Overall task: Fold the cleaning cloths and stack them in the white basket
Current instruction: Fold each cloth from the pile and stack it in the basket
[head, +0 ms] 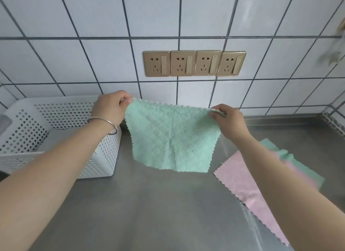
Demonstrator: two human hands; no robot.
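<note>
Two hands in view, both raised above the worktop [149, 204]. Left hand [110, 106]: grip closed in a pinch on one upper corner of green cloth [171, 137]. Right hand [228, 121]: grip likewise closed, pinching the opposite upper corner. One cloth held, spread flat between the two grips, top edge taut, body hanging down toward the worktop; contact between lower edge and surface not determinable.

One white basket [104, 157] counted, perforated walls, standing on the worktop below and to the outer side of the left grip, just beside the hanging cloth. Interior only partly visible past the left forearm; no cloth seen in the part that shows.

Loose cloths on the worktop below and to the outer side of the right grip, partly hidden by the right forearm: one pink cloth [240, 181] lying flat on top, one further green cloth edge [283, 153] showing beyond it. Count of layers beneath not determinable.

One metal bangle [112, 124] on the left wrist.

Four brass-coloured wall sockets [194, 63] in a row on the tiled wall [74, 64], above and between the two grips, well apart from the cloth.
</note>
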